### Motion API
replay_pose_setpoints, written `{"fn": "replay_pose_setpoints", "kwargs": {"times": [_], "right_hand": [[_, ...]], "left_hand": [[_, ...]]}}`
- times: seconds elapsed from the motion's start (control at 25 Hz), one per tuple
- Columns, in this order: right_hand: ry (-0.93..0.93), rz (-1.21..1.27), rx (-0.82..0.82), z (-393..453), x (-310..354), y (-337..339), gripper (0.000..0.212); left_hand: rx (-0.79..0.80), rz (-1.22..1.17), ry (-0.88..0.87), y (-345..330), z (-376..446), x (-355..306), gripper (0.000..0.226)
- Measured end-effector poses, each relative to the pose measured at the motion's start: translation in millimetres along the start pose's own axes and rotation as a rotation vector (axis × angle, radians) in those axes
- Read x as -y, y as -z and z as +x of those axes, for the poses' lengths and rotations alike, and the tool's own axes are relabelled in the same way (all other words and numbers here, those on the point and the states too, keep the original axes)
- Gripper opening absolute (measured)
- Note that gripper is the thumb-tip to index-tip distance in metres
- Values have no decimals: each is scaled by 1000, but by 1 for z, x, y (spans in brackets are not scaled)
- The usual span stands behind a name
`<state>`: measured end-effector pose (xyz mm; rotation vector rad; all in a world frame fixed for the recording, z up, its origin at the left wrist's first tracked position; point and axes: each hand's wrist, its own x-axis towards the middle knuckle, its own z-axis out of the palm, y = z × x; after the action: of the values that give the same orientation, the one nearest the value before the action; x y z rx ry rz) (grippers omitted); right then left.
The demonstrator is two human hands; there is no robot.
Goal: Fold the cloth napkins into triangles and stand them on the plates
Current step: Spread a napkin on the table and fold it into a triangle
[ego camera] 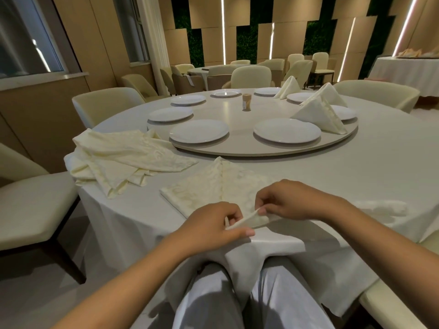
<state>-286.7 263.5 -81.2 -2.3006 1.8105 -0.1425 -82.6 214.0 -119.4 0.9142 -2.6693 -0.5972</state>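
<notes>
Both your hands pinch the near corner of the napkin (221, 186) at the table (380, 167) edge: left hand (211, 224) low, right hand (285, 200) just above. The cloth runs away from you toward the plates (199, 130), so fold forward.

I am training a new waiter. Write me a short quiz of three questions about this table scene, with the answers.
1. True or false: both hands pinch the napkin being folded.
2. How many folded napkins stand on the turntable?
3. The pile of unfolded napkins lies: A) left of the person, B) right, C) on the turntable.

Key:
1. True: left hand and right hand hold its near edge.
2. Three.
3. A.
</notes>
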Motion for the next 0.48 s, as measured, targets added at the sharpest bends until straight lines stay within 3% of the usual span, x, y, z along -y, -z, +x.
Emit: {"fn": "replay_pose_setpoints", "kwargs": {"times": [0.2, 0.32, 0.48], "right_hand": [[-125, -104, 232, 13, -19, 21, 13], [-224, -135, 180, 29, -34, 43, 11], [-165, -172, 152, 77, -23, 62, 10]], "left_hand": [[-119, -257, 126, -7, 9, 7, 25], [-153, -281, 181, -6, 2, 8, 31], [-204, -255, 211, -6, 1, 11, 28]]}}
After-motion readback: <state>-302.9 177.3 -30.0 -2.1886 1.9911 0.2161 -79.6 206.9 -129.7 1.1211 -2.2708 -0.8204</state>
